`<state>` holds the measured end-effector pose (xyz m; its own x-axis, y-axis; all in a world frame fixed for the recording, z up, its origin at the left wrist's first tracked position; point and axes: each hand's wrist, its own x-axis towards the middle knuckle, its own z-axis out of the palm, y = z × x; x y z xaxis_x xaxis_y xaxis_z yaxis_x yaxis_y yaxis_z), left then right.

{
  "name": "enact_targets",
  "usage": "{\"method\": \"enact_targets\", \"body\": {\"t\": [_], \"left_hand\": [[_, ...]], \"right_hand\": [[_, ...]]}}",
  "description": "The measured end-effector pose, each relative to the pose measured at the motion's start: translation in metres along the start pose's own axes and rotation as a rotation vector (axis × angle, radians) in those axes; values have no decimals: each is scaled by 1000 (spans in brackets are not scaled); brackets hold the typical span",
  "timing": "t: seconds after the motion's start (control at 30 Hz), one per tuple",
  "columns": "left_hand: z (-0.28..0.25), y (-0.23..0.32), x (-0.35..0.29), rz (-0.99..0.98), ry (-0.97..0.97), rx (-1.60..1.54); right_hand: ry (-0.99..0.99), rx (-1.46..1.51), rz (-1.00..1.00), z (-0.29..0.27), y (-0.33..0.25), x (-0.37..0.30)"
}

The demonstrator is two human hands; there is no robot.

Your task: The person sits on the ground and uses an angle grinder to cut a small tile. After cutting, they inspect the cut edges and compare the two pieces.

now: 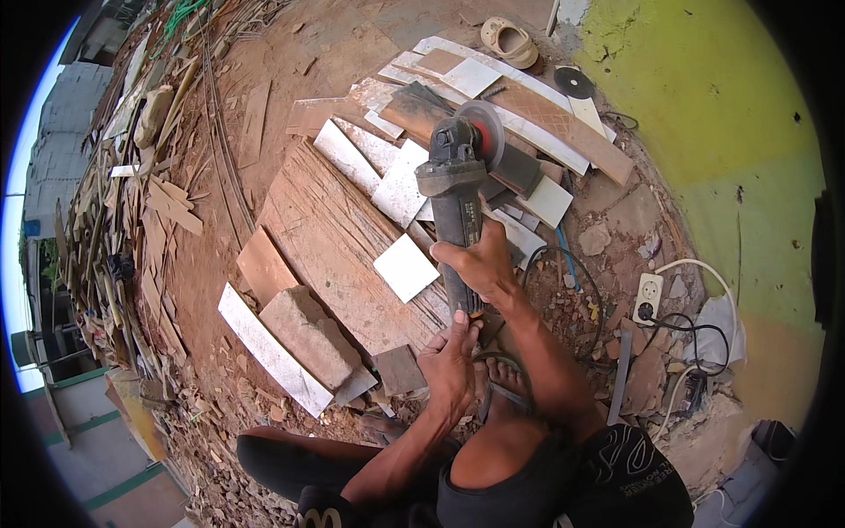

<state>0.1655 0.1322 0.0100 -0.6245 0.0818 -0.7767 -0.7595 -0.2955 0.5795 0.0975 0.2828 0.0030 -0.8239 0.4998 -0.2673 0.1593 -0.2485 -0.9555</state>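
An angle grinder (451,207) with a dark body is held upright over a pile of cut tiles, its disc (497,132) with a red centre at the far end. My right hand (484,262) wraps round the middle of its body. At the tail end, the fingers of my left hand (447,363) are pinched together against the grinder, close to the cord. Below and left of the tool, a small white square tile (405,267) lies on a worn wooden board (321,242). Whether the disc is spinning I cannot tell.
A rough block (310,336) rests on a long white tile strip (264,348) at left. White and brown tile pieces (550,123) lie beyond, with a loose black disc (574,82) and a beige clog (509,42). A power socket (649,295) with cables sits near the green wall (713,114).
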Motion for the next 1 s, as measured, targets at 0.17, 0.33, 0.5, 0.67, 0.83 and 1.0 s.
{"method": "enact_targets", "body": {"t": [0.17, 0.33, 0.5, 0.67, 0.83, 1.0], "left_hand": [[-42, 76, 48, 656, -39, 1050], [-53, 114, 95, 964, -199, 1562], [-64, 108, 118, 1038, -306, 1802], [-85, 104, 131, 1130, -325, 1755], [-73, 98, 115, 993, -280, 1682], [-76, 90, 121, 1071, -255, 1630]], "right_hand": [[-32, -106, -51, -9, -4, -5], [-137, -243, 59, 1, 14, -18], [-191, -291, 43, 13, 49, -28], [-261, -390, 105, 25, 58, -30], [-237, -308, 44, 34, 60, -38], [-274, -261, 87, 30, 50, -29]]}}
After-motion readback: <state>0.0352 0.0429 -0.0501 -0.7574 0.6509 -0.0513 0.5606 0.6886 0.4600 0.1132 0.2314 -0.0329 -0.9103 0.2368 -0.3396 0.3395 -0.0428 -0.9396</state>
